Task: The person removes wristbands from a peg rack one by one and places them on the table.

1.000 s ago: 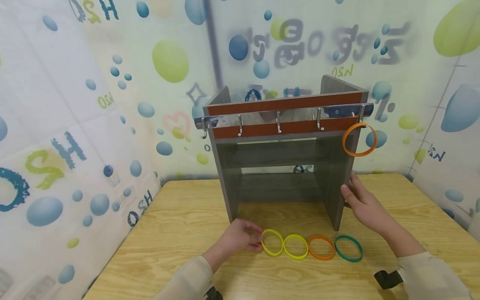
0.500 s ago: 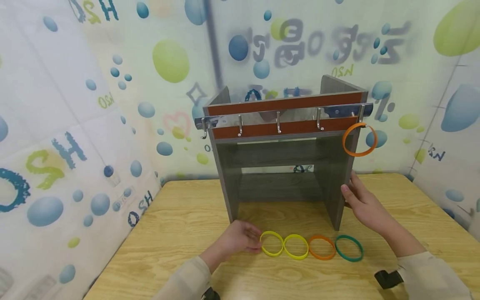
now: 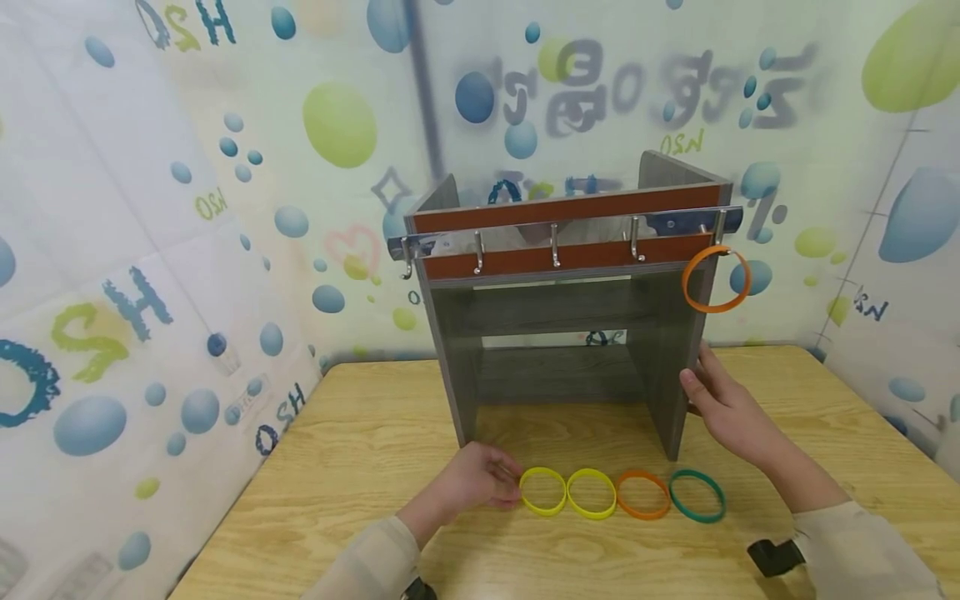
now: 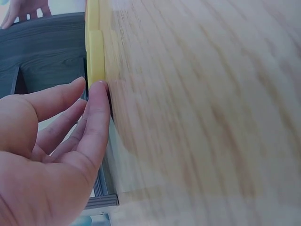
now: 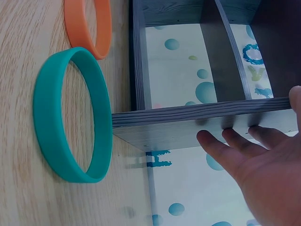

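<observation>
My left hand (image 3: 480,477) is low over the table, a fingertip touching the left side of the first yellow wristband (image 3: 522,490). In the left wrist view its thumb stands apart from that yellow band (image 4: 96,56). Beside it in a row lie a second yellow wristband (image 3: 570,502), an orange wristband (image 3: 622,500) and a teal wristband (image 3: 722,502). My right hand (image 3: 735,417) rests against the right side panel of a grey wooden rack (image 3: 678,367), its fingers on the outer face, as the right wrist view shows. Another orange wristband (image 3: 688,292) hangs on the rack's rightmost hook.
A metal hook rail (image 3: 517,237) with several hooks crosses the rack's red-brown front board (image 3: 480,265). The rack stands on a wooden table (image 3: 375,417). Behind it hangs a patterned cloth backdrop (image 3: 345,208).
My left hand has shifted slightly toward me, and the first yellow wristband has slid the same way, more level with the others. My right hand has stayed on the rack.
</observation>
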`<action>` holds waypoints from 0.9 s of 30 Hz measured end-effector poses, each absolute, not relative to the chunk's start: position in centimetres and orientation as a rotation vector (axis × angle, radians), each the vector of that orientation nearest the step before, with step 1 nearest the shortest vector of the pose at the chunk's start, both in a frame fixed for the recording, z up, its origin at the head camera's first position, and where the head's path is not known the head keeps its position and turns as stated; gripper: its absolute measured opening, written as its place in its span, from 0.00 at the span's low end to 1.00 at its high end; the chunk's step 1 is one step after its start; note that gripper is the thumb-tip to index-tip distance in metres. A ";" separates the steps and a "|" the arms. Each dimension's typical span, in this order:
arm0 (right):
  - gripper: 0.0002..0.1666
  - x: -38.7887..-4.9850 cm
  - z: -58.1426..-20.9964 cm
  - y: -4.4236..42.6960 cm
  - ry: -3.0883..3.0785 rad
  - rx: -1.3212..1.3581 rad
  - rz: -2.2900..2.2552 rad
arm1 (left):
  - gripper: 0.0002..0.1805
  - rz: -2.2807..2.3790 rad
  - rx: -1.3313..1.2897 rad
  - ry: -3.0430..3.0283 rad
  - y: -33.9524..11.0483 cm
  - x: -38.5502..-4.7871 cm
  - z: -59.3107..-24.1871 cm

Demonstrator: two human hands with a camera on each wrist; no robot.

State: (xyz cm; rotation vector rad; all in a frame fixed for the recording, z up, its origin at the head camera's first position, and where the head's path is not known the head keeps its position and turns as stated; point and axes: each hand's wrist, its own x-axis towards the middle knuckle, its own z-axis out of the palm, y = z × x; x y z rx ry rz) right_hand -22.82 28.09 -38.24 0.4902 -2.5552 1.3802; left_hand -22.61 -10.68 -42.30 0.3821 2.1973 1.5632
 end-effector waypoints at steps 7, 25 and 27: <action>0.41 -22.7 -38.2 28.1 -2.543 0.515 1.388 | 0.12 1.530 0.436 2.249 -10.6 -22.7 -41.9; 0.41 -22.7 -38.2 28.0 -2.545 0.496 1.384 | 0.10 1.589 0.598 2.399 -3.8 -24.4 -35.2; 0.41 -22.7 -38.3 28.0 -2.544 0.495 1.383 | 0.11 1.631 0.627 2.377 -2.3 -24.4 -34.2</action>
